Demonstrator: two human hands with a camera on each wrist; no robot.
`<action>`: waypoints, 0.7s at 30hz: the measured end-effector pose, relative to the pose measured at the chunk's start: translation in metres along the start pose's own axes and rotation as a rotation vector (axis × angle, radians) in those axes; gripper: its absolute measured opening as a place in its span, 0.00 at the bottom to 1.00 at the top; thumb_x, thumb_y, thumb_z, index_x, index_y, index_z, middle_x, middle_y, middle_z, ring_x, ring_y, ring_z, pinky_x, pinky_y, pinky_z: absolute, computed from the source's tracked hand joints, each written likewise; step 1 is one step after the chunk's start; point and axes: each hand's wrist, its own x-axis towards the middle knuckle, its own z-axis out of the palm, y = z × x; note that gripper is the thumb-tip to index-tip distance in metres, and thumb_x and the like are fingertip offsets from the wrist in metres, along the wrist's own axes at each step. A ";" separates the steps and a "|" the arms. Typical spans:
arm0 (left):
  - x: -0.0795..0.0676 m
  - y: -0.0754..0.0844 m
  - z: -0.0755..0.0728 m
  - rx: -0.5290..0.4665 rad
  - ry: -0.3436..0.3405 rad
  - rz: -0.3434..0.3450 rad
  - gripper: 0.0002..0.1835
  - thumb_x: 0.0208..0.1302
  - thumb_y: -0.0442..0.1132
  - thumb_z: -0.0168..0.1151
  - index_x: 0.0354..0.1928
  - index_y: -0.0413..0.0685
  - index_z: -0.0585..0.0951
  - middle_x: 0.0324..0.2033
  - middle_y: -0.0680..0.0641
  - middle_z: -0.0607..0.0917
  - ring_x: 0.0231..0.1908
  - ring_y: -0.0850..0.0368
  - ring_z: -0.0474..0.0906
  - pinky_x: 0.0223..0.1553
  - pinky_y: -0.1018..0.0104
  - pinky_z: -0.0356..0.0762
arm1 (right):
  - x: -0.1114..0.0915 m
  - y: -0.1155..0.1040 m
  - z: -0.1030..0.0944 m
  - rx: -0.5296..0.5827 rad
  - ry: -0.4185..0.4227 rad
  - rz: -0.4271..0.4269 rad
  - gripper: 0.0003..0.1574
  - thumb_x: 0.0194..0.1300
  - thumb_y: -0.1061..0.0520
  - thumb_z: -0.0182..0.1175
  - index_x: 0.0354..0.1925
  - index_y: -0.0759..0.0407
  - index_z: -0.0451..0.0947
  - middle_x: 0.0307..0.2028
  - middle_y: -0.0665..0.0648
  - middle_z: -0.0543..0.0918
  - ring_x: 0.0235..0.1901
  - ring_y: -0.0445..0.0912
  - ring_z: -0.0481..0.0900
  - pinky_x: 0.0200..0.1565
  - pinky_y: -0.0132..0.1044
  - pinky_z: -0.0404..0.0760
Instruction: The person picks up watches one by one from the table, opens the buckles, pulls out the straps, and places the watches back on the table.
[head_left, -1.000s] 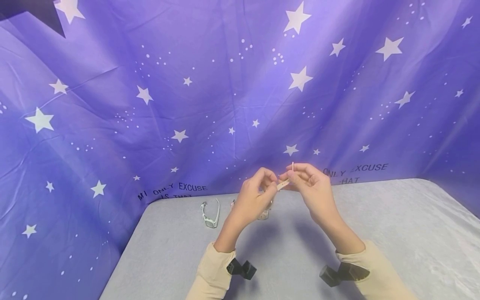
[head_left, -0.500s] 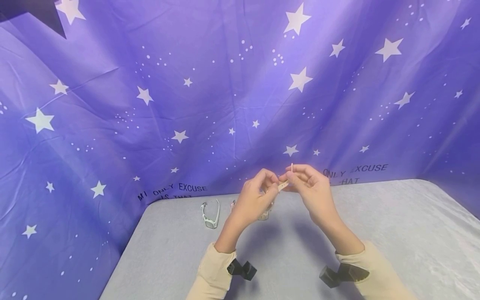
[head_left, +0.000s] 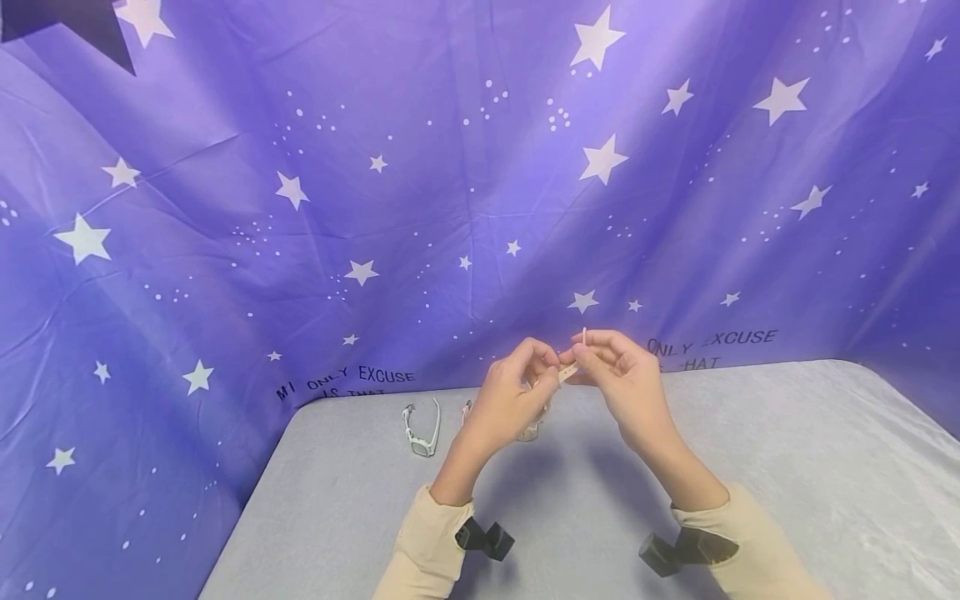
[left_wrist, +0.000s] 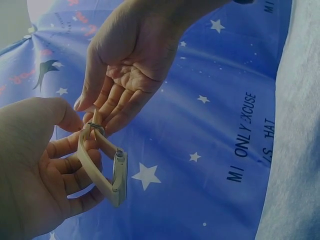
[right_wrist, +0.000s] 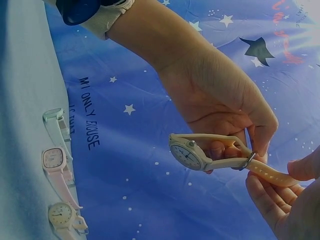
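Note:
A cream wristwatch (right_wrist: 186,156) with a round white dial hangs in the air between both hands, its strap closed into a loop through a metal buckle (right_wrist: 248,160). My left hand (head_left: 513,396) holds the strap near that buckle, thumb against curled fingers. The strap's free end (right_wrist: 274,175), with a row of holes, sticks out past the buckle. My right hand (head_left: 633,383) pinches this end between thumb and fingertips. In the head view the fingers hide most of the watch; a short piece of strap (head_left: 567,372) shows between them.
On the grey cloth-covered table (head_left: 337,500) stand a mint green watch (head_left: 423,448), a pink watch with a squarish face (right_wrist: 54,159) and a cream round watch (right_wrist: 61,215). My left arm partly hides two of them in the head view. A purple star curtain (head_left: 450,208) hangs behind.
My left thumb has shifted slightly right along the strap, closer to the right hand. The right hand and the table watches look the same.

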 end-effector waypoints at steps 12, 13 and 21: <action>-0.001 0.001 0.000 0.015 0.003 -0.007 0.06 0.69 0.39 0.55 0.45 0.50 0.78 0.28 0.52 0.83 0.26 0.64 0.76 0.29 0.71 0.77 | 0.000 0.000 0.001 -0.005 0.002 0.002 0.08 0.73 0.63 0.60 0.48 0.65 0.78 0.35 0.45 0.90 0.37 0.40 0.89 0.44 0.37 0.89; -0.001 0.001 0.000 0.017 0.004 -0.007 0.06 0.69 0.39 0.55 0.45 0.51 0.78 0.28 0.52 0.83 0.26 0.64 0.75 0.30 0.71 0.76 | 0.000 -0.001 0.001 -0.007 0.002 0.002 0.08 0.73 0.63 0.60 0.48 0.65 0.78 0.35 0.44 0.90 0.38 0.40 0.89 0.44 0.37 0.89; -0.001 0.001 -0.001 -0.006 -0.005 -0.029 0.07 0.69 0.38 0.55 0.46 0.50 0.78 0.28 0.52 0.83 0.26 0.63 0.76 0.29 0.70 0.78 | -0.001 0.000 0.001 0.010 -0.005 0.005 0.07 0.73 0.63 0.59 0.48 0.64 0.78 0.35 0.45 0.90 0.37 0.40 0.89 0.44 0.37 0.89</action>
